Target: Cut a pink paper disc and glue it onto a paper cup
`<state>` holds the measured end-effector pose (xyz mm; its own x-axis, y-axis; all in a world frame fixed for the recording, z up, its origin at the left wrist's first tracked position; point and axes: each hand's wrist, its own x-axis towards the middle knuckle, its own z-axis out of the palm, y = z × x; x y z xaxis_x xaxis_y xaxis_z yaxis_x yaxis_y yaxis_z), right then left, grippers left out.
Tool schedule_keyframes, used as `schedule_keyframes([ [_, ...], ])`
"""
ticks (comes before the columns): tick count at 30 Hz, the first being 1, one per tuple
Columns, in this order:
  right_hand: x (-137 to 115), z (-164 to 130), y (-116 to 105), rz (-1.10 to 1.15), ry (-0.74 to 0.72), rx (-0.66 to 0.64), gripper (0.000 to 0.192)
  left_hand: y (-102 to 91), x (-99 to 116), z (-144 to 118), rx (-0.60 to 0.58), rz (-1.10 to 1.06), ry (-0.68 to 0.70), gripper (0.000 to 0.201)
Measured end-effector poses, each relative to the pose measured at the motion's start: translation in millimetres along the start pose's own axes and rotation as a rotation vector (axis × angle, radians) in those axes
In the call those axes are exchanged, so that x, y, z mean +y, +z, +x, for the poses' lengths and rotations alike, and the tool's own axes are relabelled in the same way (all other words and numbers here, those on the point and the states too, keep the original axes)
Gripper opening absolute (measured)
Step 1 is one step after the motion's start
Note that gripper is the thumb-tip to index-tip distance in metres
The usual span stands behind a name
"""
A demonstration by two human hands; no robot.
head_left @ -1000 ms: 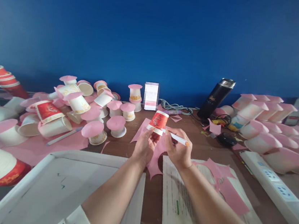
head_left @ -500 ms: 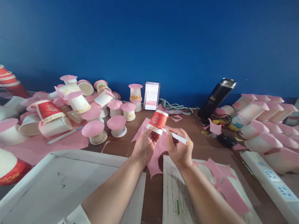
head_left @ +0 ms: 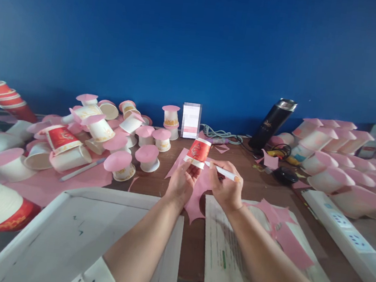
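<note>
Grips red cup (head_left: 200, 150) w/ L hand (head_left: 181, 181), wht. pen (head_left: 224, 172) w/ R hand (head_left: 228, 187); aims it at cup's lower edge, nr. pink paper (head_left: 197, 201).

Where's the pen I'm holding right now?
In the head view, the pen is just right of centre, in your right hand, its left end close by the lower edge of the red cup in your left hand.
</note>
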<state>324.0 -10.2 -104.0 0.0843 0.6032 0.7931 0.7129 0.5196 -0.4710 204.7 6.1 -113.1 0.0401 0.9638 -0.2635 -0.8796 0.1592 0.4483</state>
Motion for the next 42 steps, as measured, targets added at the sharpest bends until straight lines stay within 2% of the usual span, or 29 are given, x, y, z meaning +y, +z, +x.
schedule_keyframes([
  [8,1.0,0.3,0.2,0.006,-0.003,-0.002,0.011,1.2,0.6,-0.8,0.009,-0.006,-0.009,0.008],
  [13,0.1,-1.7,-0.1,0.053,0.061,-0.007,0.013,0.8,2.1,-1.0,0.020,-0.035,-0.032,0.006],
  [15,1.0,-2.3,1.1,0.156,0.177,0.020,0.016,0.2,3.4,-1.2,0.024,-0.059,-0.052,0.005],
  [20,13.4,1.8,9.1,0.524,0.651,0.112,0.036,0.3,6.9,-0.8,0.034,-0.106,-0.116,0.007],
  [23,23.1,4.7,15.1,0.746,0.906,0.051,0.043,1.8,7.5,-1.8,0.046,-0.117,-0.146,0.008],
  [25,25.2,4.8,17.9,0.886,1.008,-0.037,0.044,2.7,7.3,-3.1,0.047,-0.114,-0.158,0.009],
  [28,20.5,2.3,19.8,1.072,0.969,-0.202,0.043,3.6,6.8,-5.0,0.034,-0.112,-0.178,0.011],
  [31,15.4,-0.8,21.1,1.137,0.886,-0.270,0.043,4.0,6.0,-6.0,-0.005,-0.113,-0.181,0.012],
  [36,21.2,-2.6,26.1,1.089,0.863,-0.181,0.043,4.8,0.6,-9.1,-0.062,-0.086,-0.187,0.005],
  [40,24.2,-2.1,27.5,1.046,0.849,-0.129,0.043,6.2,-6.9,-15.1,-0.155,-0.006,-0.207,0.015],
  [42,24.4,-3.2,27.8,1.003,0.840,-0.144,0.045,7.1,-9.4,-17.6,-0.153,0.049,-0.203,0.015],
])
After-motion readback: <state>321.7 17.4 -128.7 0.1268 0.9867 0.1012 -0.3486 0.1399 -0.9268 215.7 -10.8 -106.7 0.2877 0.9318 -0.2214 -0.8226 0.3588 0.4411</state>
